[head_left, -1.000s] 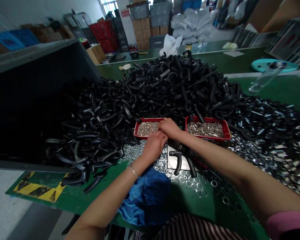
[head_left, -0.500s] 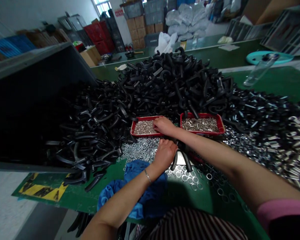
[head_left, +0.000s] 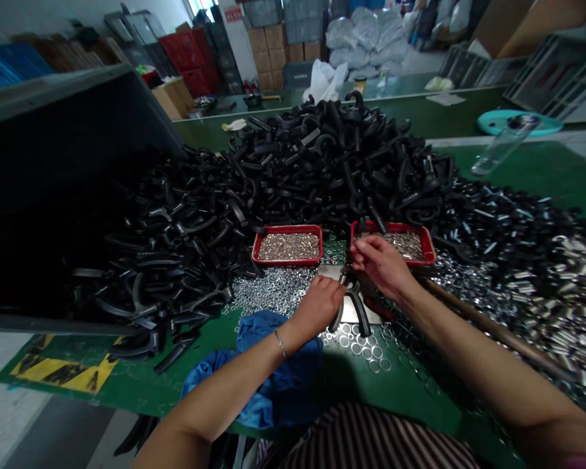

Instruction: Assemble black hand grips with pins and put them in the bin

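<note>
My left hand (head_left: 320, 303) is closed in a pinch at the top of a curved black handle (head_left: 349, 305) that rests on a small metal plate (head_left: 348, 311). My right hand (head_left: 378, 260) hovers just above and right of it, fingers pinched on something too small to make out, near the front edge of the right red tray (head_left: 427, 242) of small metal parts. The left red tray (head_left: 287, 245) of tiny silver pieces lies uncovered behind my left hand. Loose steel washers (head_left: 273, 290) are spread around the plate.
A big heap of black curved handles (head_left: 322, 169) fills the green table behind the trays. A dark bin (head_left: 53, 195) stands at the left. A blue cloth (head_left: 273, 365) lies at the near edge. Metal sleeves (head_left: 566, 293) pile up at the right, a clear bottle (head_left: 501, 146) beyond.
My right hand left the left red tray and moved right and nearer, over the black handle. My left hand drew back from the tray to the handle's top.
</note>
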`<state>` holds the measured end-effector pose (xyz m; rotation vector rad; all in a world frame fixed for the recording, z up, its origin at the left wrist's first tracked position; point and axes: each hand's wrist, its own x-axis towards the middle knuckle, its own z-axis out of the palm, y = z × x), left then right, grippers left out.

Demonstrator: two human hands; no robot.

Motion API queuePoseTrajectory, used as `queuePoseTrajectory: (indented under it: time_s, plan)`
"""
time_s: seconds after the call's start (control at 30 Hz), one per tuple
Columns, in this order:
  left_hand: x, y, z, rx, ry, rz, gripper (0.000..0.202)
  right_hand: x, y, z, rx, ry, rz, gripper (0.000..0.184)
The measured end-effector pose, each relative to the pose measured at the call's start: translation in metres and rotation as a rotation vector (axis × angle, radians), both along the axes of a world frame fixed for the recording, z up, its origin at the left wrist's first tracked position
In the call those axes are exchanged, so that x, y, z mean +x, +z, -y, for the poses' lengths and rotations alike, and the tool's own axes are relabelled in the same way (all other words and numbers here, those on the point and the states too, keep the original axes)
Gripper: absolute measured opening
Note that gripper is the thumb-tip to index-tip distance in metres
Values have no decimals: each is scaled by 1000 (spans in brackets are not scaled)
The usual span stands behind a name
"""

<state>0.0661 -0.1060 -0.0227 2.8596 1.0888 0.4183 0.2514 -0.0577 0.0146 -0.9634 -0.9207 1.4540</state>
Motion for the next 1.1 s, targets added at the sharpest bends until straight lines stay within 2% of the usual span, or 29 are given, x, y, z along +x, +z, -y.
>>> queuePoseTrajectory:
  time_s: [0.1,0.17,0.2,0.27,0.33,0.4,0.43,0.53,0.63,0.77,0.87,1.0,1.1]
  plan:
    - [-7,4,-2,-121,139,241,22,31,-12,40,-132,-9,43,27]
    - [-12,11,-12,-128,253,353,21,40,-21,56,-167,34,249,26]
    - [-16,16,-21,-110,316,367,21,42,-24,60,-139,47,398,25]
    - [-24,25,-45,-63,441,299,21,40,-27,63,52,65,739,21]
    - [-33,33,-73,-54,567,119,23,34,-27,61,337,109,1036,16]
    - [-41,39,-98,-96,653,-52,23,27,-26,57,553,186,1233,17]
    - [-44,40,-107,-122,672,-106,23,25,-27,55,606,217,1306,18]
    - [-48,37,-122,-147,669,-138,22,21,-30,52,650,262,1470,22]
    - [-50,27,-122,-105,646,-88,24,20,-33,50,665,277,1535,25]
    - [-56,11,-123,-59,627,160,20,18,-32,48,686,275,1570,27]
    - [-62,5,-128,-77,593,344,16,15,-30,47,702,290,1592,28]
    - [-65,9,-127,-75,574,467,14,12,-29,45,720,316,1603,28]
    - [-59,18,-108,-49,561,557,9,11,-28,45,742,329,1654,28]
